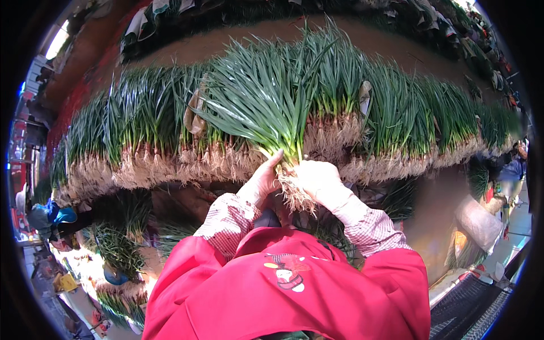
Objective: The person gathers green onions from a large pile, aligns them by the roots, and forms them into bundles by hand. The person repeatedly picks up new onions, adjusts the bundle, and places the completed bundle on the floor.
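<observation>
A bunch of green leafy plants with pale stringy roots [267, 93], like garlic or onion seedlings, is held upright between my hands, leaves pointing away from me. My left hand [265, 176] grips the stem bases from the left, thumb lying along them. My right hand [318, 178] closes on the bunch from the right, over the stem bases and upper roots; bright glare hides its finger detail. The roots hang between both hands. Behind the held bunch stands a long row of similar bunches [142, 114], roots towards me.
More rooted bunches [408, 114] continue to the right. A brown surface [199, 42] lies beyond the row. Loose green plants [117, 246] are at lower left, and a pale sack [478, 223] is at lower right. A person's arm [522, 151] shows at the far right edge.
</observation>
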The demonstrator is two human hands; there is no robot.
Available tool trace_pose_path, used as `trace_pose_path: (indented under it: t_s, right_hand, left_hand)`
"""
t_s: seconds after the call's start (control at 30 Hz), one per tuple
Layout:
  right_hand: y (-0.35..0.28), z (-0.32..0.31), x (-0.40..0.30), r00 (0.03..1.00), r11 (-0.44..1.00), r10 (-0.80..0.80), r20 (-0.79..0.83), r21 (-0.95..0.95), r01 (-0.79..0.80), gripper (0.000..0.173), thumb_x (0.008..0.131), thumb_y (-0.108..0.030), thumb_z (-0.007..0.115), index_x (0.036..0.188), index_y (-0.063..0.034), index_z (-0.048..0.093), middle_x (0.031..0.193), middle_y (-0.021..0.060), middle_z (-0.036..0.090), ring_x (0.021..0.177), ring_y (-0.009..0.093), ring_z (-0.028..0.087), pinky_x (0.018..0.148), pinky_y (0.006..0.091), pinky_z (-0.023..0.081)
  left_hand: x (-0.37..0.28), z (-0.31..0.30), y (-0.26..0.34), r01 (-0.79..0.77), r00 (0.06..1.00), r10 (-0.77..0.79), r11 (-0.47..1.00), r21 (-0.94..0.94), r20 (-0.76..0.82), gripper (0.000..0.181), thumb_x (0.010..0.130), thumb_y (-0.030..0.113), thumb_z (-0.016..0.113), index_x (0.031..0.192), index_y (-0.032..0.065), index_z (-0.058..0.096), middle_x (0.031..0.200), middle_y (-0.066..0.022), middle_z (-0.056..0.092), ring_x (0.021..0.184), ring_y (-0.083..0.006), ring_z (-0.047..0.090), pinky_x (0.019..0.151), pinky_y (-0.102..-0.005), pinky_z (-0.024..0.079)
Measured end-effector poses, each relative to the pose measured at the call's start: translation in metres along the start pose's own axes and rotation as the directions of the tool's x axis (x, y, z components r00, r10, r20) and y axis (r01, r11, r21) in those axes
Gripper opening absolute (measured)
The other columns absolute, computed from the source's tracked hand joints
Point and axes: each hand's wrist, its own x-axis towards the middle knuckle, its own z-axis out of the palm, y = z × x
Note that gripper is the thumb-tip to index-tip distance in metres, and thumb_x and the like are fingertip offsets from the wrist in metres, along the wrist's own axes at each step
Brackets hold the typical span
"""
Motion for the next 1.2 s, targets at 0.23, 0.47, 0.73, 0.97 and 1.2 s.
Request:
trace_pose_path:
  t_s: [0.23,0.47,0.73,0.97,1.2]
  right_hand:
    - [0.021,-0.058,-0.008,0.999,0.934,0.022,-0.047,0.358,-0.004,0.037,0.080,-0.038,0.053,0.078,-0.0025,0.065,0.085,0.0186,0.065,0.082,0.032,0.064,0.073,0.0401,0.050]
    - [0.017,-0.084,-0.084,0.983,0.264,0.179,0.043,0.960,-0.091,0.024,0.090,-0.020,0.048,0.076,-0.0039,0.058,0.066,0.0030,0.060,0.052,0.009,0.055,0.048,0.0233,0.044]
    - [0.037,-0.094,-0.040,0.583,0.967,-0.235,-0.778,-0.246,0.062,0.021,0.075,-0.012,0.064,0.096,-0.0049,0.065,0.089,0.0116,0.064,0.082,0.030,0.061,0.078,0.0392,0.048]
    - [0.033,-0.101,-0.148,0.968,0.198,0.239,-0.071,0.980,0.023,0.014,0.080,-0.006,0.066,0.093,-0.0013,0.069,0.089,0.0048,0.068,0.079,0.010,0.061,0.072,0.0241,0.048]
    - [0.036,-0.074,-0.071,0.577,0.924,0.259,-0.775,0.025,-0.382,0.033,0.071,-0.031,0.073,0.093,-0.0079,0.066,0.080,0.0099,0.060,0.076,0.029,0.058,0.074,0.0386,0.046]
  left_hand:
    - [-0.013,0.087,0.014,-0.084,0.983,0.126,0.957,0.278,-0.134,0.022,0.085,0.023,0.059,0.089,0.0024,0.063,0.082,-0.0105,0.068,0.072,-0.0243,0.065,0.072,-0.0383,0.055]
    - [0.032,0.105,0.040,-0.365,0.930,0.367,0.927,0.089,-0.004,0.033,0.089,0.027,0.047,0.098,-0.0013,0.060,0.094,-0.0161,0.065,0.087,-0.0295,0.063,0.081,-0.0436,0.052]
    - [0.070,0.178,0.006,-0.276,0.955,0.291,0.945,0.177,-0.062,0.025,0.089,0.030,0.049,0.084,0.0067,0.056,0.082,-0.0123,0.065,0.074,-0.0275,0.063,0.071,-0.0430,0.052]
    - [0.056,0.180,0.019,-0.238,0.950,0.258,0.963,0.128,-0.173,0.028,0.091,0.031,0.045,0.090,0.0053,0.057,0.078,-0.0095,0.060,0.080,-0.0264,0.058,0.082,-0.0477,0.047]
    - [0.083,0.183,0.004,-0.272,0.958,0.282,0.953,0.135,-0.055,0.026,0.091,0.029,0.043,0.086,0.0063,0.055,0.064,-0.0036,0.053,0.062,-0.0199,0.050,0.070,-0.0389,0.046]
